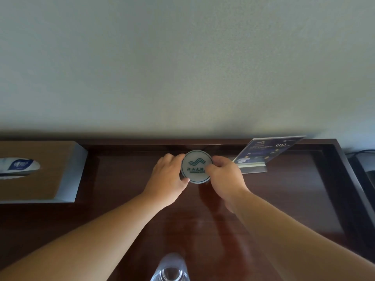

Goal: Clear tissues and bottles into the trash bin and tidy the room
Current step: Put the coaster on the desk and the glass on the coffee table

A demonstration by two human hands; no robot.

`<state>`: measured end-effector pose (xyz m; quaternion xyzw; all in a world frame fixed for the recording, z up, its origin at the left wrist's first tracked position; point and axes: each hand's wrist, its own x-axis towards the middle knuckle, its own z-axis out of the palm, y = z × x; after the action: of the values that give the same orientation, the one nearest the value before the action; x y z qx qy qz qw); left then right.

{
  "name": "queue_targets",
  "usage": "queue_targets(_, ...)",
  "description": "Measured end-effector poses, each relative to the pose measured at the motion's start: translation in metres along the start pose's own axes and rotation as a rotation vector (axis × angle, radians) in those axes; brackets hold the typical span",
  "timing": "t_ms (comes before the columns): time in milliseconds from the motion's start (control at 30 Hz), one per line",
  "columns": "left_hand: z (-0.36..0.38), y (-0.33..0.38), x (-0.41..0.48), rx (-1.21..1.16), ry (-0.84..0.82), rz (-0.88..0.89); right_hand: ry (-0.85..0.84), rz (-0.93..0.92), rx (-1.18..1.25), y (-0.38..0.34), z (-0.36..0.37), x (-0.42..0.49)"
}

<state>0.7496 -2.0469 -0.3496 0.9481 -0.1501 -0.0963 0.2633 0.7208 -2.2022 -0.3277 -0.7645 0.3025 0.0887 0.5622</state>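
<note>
1. Step in hand, as I judge it from the remote feed: the tidying part of the task, not the binning. Both hands are on a round coaster (195,166) with a green wave logo.
2. Left hand (168,175): fingers curled round the coaster's left edge, thumb tip on the lower rim. A firm hold, hand mostly closed.
3. Right hand (225,175): thumb and fingers pinch the right edge, the thumb lying over part of the printed face.
4. Coaster position: near the back of the dark wooden desk (284,199), face tilted up toward the camera. I cannot tell whether its lower edge touches the wood.
5. Surroundings: tissue box (50,179) well apart to the left, sign stand (263,153) just beside the right hand.
6. Task items: a clear vessel (171,268) stands at the near edge, between the forearms. I cannot tell whether it is a bottle or a glass. No trash bin and no loose tissues in view.
7. Next move, my estimate: lay the coaster flat and square to the back edge, then let go with both hands. Drawing the arms back calls for care, because the vessel sits between them.
</note>
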Motion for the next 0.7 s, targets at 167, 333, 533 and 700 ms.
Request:
queue_targets(167,0.001,0.0,0.002,0.059,0.003,-0.026,-0.018,-0.087,-0.231,-0.001,0.003,-0.003)
queue_targets(333,0.001,-0.001,0.001,0.058,0.011,-0.039,-0.061,-0.08,-0.381,-0.005,0.007,-0.002)
queue_targets(533,0.003,0.0,0.0,0.094,0.024,-0.057,-0.091,-0.169,-0.473,-0.004,0.004,-0.009)
queue_targets(700,-0.006,-0.001,-0.01,0.066,0.021,-0.064,-0.118,-0.208,-0.461,-0.002,-0.004,-0.021)
